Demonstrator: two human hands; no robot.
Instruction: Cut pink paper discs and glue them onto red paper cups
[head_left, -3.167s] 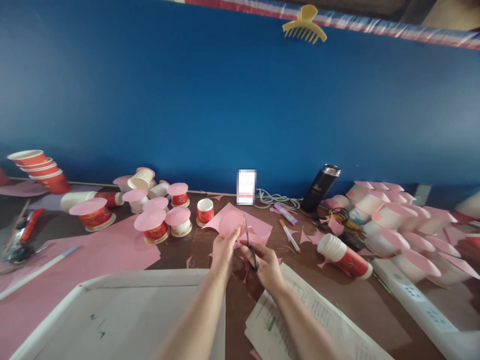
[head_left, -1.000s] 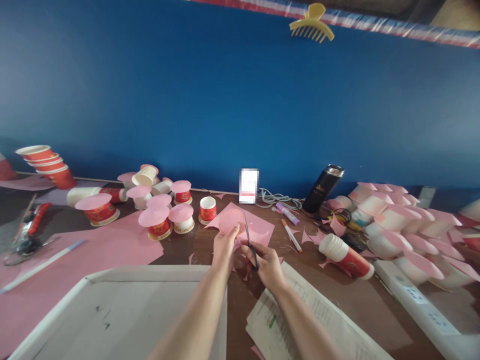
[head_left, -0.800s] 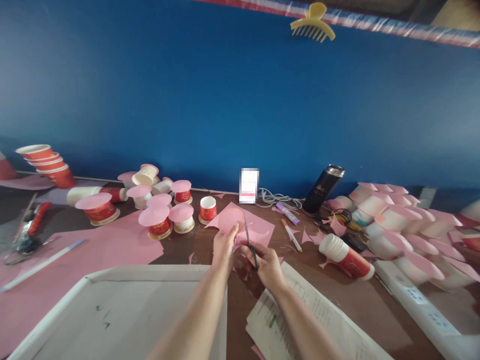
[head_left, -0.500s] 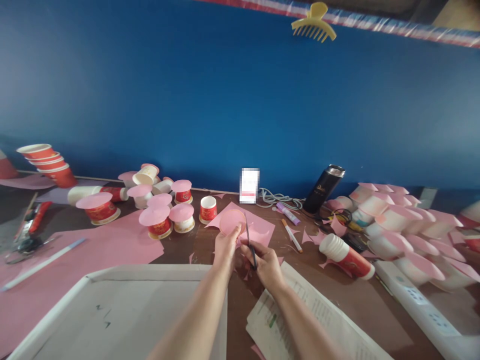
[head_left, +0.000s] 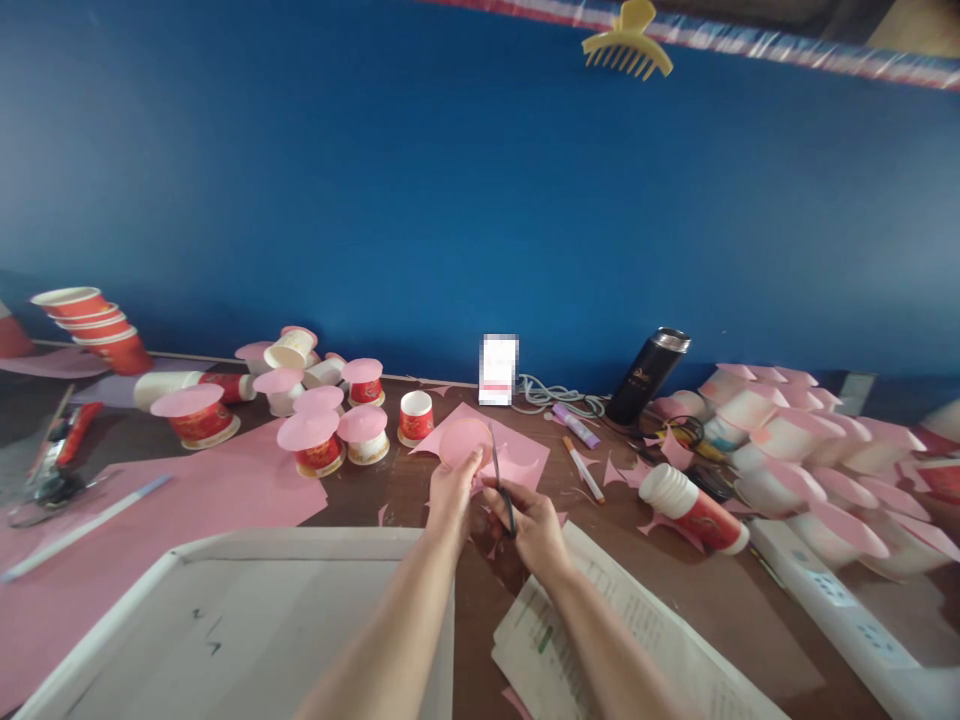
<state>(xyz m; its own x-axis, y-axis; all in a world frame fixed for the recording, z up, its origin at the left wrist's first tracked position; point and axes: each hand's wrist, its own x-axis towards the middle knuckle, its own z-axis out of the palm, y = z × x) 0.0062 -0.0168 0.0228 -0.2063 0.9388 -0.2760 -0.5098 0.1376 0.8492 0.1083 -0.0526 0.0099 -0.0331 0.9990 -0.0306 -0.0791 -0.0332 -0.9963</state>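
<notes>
The likeliest trouble lies at the pink paper sheet with a round outline (head_left: pixel 463 440), which is in front of the person, just beyond the left hand (head_left: pixel 450 497) and above the brown wooden desk (head_left: pixel 480 625). The left thumb and fingers are closed in a narrow pinch on the lower edge of the paper, while the right fingers are curled through and around the dark handles of the slim metal scissors (head_left: pixel 495 458). The blades stand upright beside the curve, close to the left thumb, so a slip of the right wrist or a careless turn of the paper could nick that thumb or carry the edge inside the outline. Thin paper held at one side may also flex or fold between the blades, leaving a ragged rim. Other pink paper lies behind it, and whether the layers are separate cannot be told; a stray blade might catch both. The short red paper cup with a white rim (head_left: pixel 416 419) stands just beside the sheet's left corner, and a wide swing of the paper could knock it over.
</notes>
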